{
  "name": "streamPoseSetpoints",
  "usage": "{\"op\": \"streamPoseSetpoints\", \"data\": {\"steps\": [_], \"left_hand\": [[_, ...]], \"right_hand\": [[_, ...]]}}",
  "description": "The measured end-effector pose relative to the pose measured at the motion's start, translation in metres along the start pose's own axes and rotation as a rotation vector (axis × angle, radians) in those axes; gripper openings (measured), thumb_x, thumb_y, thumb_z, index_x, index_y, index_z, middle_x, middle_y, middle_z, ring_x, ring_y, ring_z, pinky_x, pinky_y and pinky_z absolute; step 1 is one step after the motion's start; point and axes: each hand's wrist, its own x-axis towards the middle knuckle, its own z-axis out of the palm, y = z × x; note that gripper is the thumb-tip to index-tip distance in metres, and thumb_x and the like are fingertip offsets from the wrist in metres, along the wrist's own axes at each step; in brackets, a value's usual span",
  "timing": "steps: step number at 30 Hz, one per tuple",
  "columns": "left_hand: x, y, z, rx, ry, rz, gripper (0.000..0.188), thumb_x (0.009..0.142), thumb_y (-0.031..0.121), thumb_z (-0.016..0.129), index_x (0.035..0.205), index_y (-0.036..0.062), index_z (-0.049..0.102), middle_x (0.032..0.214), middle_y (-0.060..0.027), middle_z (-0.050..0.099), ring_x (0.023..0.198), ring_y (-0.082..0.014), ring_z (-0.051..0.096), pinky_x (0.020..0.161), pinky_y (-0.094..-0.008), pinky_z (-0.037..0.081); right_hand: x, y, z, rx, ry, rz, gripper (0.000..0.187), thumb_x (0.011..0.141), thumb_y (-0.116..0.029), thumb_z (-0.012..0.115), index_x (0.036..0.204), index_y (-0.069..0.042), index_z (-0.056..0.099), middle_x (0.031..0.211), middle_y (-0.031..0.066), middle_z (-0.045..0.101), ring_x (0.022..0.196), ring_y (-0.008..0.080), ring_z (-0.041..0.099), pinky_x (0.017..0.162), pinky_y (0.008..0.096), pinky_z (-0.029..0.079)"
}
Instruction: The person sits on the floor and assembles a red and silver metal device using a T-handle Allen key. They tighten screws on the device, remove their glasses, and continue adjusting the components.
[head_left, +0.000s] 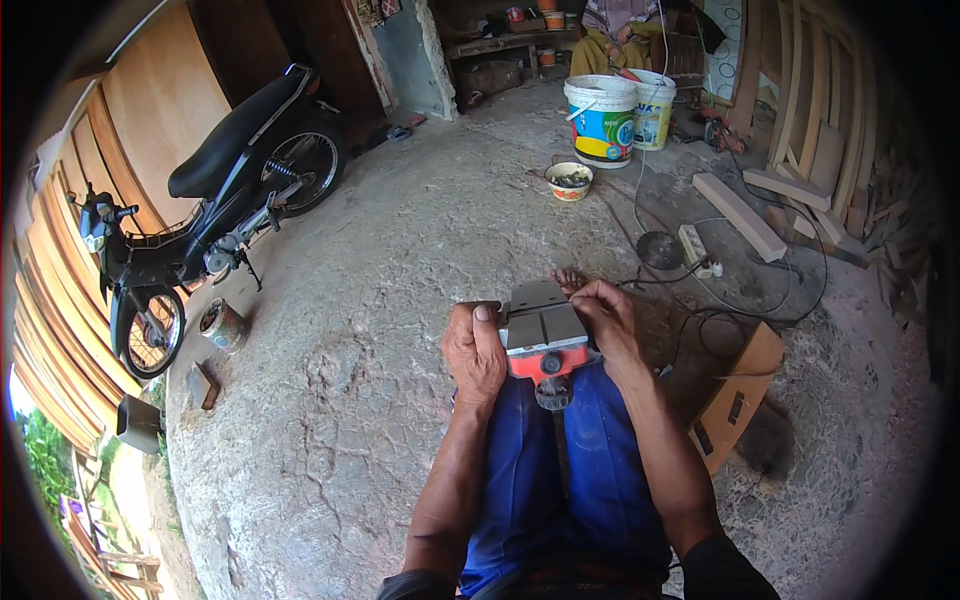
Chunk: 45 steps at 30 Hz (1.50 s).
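An electric planer (546, 325) rests upside down over my thighs, its grey metal sole facing up. The red body and a dark round knob show at its near end. My left hand (475, 345) is closed on the planer's left side, thumb up along the edge. At the right side, my right hand (608, 320) has its fingers bent and pressed together against the planer's edge, near the slot across the sole. Whether a small part is also between those fingertips is hidden. Blue trousers (520, 480) cover my legs beneath the tool, and a bare foot shows just beyond it.
A wooden board (738, 395) with dark pieces on it lies at right. Beyond are a power strip (694, 250), cables, a saw blade (658, 250) and timber (740, 217). Paint buckets (600, 125) stand ahead near a seated person (620, 40); a motorbike (210, 200) is at left.
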Motion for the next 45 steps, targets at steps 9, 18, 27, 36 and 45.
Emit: {"op": "streamPoseSetpoints", "data": {"steps": [9,18,27,36,45], "left_hand": [[0.003,-0.002,-0.002,0.023,-0.039,0.015,0.036,0.110,0.026,0.052,0.092,-0.0012,0.066,0.086,-0.0117,0.072,0.079,-0.0177,0.065,0.074,-0.0340,0.052],[0.001,-0.003,-0.001,-0.012,-0.031,-0.028,0.030,0.108,0.020,0.054,0.090,0.0003,0.067,0.082,-0.0122,0.071,0.075,-0.0198,0.066,0.071,-0.0347,0.052],[0.002,-0.001,-0.003,-0.010,-0.043,-0.082,0.035,0.109,0.025,0.053,0.094,-0.0015,0.069,0.085,-0.0131,0.072,0.081,-0.0185,0.067,0.076,-0.0344,0.053],[0.001,-0.001,-0.003,-0.043,-0.061,-0.098,0.035,0.110,0.027,0.052,0.097,-0.0016,0.068,0.087,-0.0107,0.072,0.082,-0.0169,0.066,0.077,-0.0342,0.053],[-0.009,0.006,-0.007,-0.170,-0.019,0.000,0.024,0.108,0.014,0.054,0.090,-0.0001,0.060,0.091,-0.0089,0.070,0.079,-0.0126,0.061,0.074,-0.0291,0.050]], "right_hand": [[0.004,0.077,-0.107,-0.408,0.325,-0.092,0.016,0.100,-0.013,0.068,0.113,-0.003,0.069,0.110,0.0049,0.071,0.102,0.0155,0.065,0.093,0.0317,0.050],[-0.122,0.191,-0.161,-1.068,0.181,0.183,0.028,0.103,-0.016,0.063,0.127,-0.002,0.066,0.116,0.0099,0.071,0.106,0.0200,0.067,0.092,0.0360,0.052],[-0.137,0.209,-0.148,-0.956,0.185,0.189,0.031,0.104,-0.015,0.061,0.131,-0.001,0.063,0.117,0.0105,0.071,0.107,0.0201,0.067,0.092,0.0359,0.052],[-0.148,0.212,-0.146,-0.918,0.192,0.190,0.033,0.105,-0.015,0.059,0.135,-0.001,0.060,0.119,0.0111,0.071,0.108,0.0202,0.067,0.093,0.0358,0.052],[-0.161,0.219,-0.149,-0.854,0.210,0.184,0.036,0.107,-0.015,0.057,0.139,0.000,0.057,0.120,0.0117,0.071,0.109,0.0203,0.067,0.093,0.0357,0.052]]}}
